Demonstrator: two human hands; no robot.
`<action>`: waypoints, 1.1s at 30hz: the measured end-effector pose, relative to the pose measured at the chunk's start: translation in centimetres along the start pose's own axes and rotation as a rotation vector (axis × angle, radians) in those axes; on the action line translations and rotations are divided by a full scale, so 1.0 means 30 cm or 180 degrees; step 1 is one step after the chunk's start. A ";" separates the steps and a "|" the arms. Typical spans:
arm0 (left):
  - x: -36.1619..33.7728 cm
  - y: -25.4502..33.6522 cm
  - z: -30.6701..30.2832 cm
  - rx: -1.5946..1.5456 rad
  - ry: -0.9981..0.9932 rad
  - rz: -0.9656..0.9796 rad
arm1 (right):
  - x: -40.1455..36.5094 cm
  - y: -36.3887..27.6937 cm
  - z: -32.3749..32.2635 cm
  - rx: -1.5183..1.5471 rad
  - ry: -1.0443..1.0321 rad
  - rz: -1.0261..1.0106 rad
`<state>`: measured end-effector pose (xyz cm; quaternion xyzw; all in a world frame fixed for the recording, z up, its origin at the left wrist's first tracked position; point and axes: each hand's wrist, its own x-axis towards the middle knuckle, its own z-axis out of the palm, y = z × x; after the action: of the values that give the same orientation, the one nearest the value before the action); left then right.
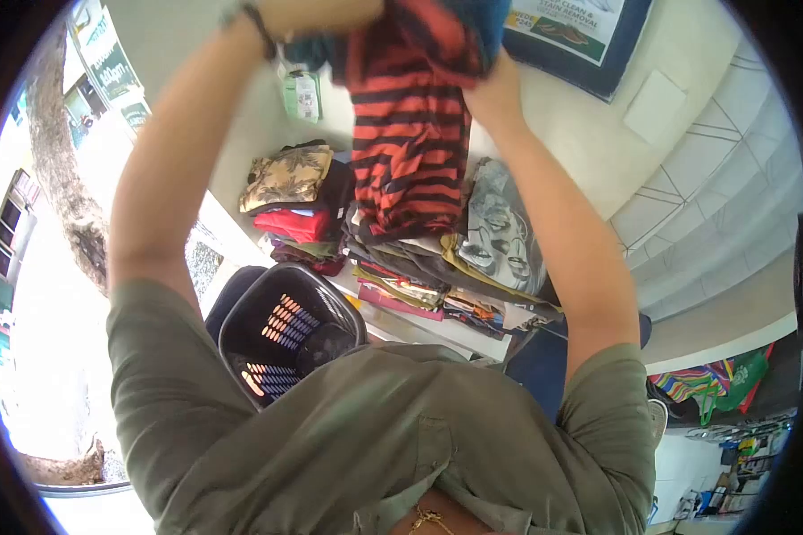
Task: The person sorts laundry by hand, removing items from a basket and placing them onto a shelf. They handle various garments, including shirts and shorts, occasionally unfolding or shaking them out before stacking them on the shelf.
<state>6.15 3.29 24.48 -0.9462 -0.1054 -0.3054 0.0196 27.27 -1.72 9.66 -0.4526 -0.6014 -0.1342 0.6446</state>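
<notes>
Both arms are raised in front of me, with a red-and-black striped garment (406, 156) hanging between the hands. At the top edge my left hand (335, 13) is blurred and partly cut off; it grips the upper left part of the garment, its fingers hidden. On the other side my right hand (495, 96) is closed on the garment's edge, fingers behind the cloth. Teal cloth (495, 27) shows at the garment's top. The striped cloth's lower end reaches a stack of folded clothes (393, 276). Right of it lies a grey patterned garment (500, 232).
A black plastic basket (335, 308) stands at the left, close to my body. Behind it is another folded pile topped by a tan leaf-print garment (285, 178). A green-and-white tag (303, 96) and a framed poster (580, 40) are on the wall. A tree trunk (62, 152) stands outside.
</notes>
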 end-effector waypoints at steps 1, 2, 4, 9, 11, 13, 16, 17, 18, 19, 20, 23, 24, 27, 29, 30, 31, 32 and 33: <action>-0.078 0.029 0.113 0.0084 0.0077 0.0149 | -0.079 0.044 -0.035 -0.0220 -0.0190 -0.0028; -0.157 0.055 0.235 0.0165 0.0120 0.0394 | -0.168 0.113 -0.071 -0.0440 -0.0381 -0.0055; -0.328 0.097 0.469 0.0510 0.0098 0.1259 | -0.329 0.197 -0.142 -0.0721 -0.0589 -0.1180; -0.670 0.160 0.834 0.0595 -0.0388 0.0540 | -0.528 0.228 -0.206 -0.2258 -0.2294 -0.1139; -0.644 0.146 0.773 0.0457 -0.0339 0.0579 | -0.480 0.213 -0.192 -0.2484 -0.2188 -0.1189; -0.621 0.118 0.749 0.0528 -0.0151 0.0483 | -0.459 0.194 -0.183 -0.2635 -0.2017 -0.1164; -0.630 0.128 0.757 0.0529 -0.0566 0.0283 | -0.479 0.185 -0.170 -0.2823 -0.2252 -0.0796; -0.642 0.131 0.751 0.0349 -0.0799 0.0302 | -0.496 0.185 -0.181 -0.2876 -0.2427 -0.0653; -0.642 0.121 0.736 0.0171 -0.1023 0.0332 | -0.505 0.186 -0.191 -0.2938 -0.2591 -0.0512; -0.624 0.112 0.705 -0.0002 -0.1235 0.0374 | -0.503 0.188 -0.197 -0.3011 -0.2743 -0.0376; -0.590 0.087 0.680 -0.0329 -0.1250 0.0236 | -0.447 0.148 -0.210 -0.2906 -0.2669 -0.0199; -0.418 0.069 0.647 0.0088 0.0179 -0.0039 | -0.326 -0.001 -0.212 -0.3210 -0.1375 -0.0109; -0.375 0.050 0.684 0.0200 0.0420 -0.0201 | -0.335 -0.006 -0.223 -0.3365 -0.1170 0.0040; -0.346 0.028 0.863 0.0469 0.0377 -0.0722 | -0.454 0.025 -0.296 -0.3796 -0.1054 0.0850; -0.421 0.062 1.002 0.0520 -0.0706 -0.1109 | -0.735 0.107 -0.340 -0.3982 -0.1683 0.1933; -0.420 0.086 1.002 0.0490 -0.0573 -0.0996 | -0.746 0.079 -0.365 -0.4006 -0.1639 0.1909; -0.419 0.103 0.993 0.0480 -0.0436 -0.0897 | -0.743 0.054 -0.378 -0.4013 -0.1598 0.1870; -0.423 0.113 0.991 0.0479 -0.0327 -0.0806 | -0.745 0.043 -0.380 -0.3996 -0.1572 0.1849; -0.431 0.114 0.997 0.0479 -0.0305 -0.0811 | -0.752 0.050 -0.377 -0.4001 -0.1601 0.1876</action>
<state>13.80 0.55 -7.25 -0.9345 -0.2480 -0.2511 0.0466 30.31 -17.69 -9.69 -0.8963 -0.3942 -0.1669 0.1156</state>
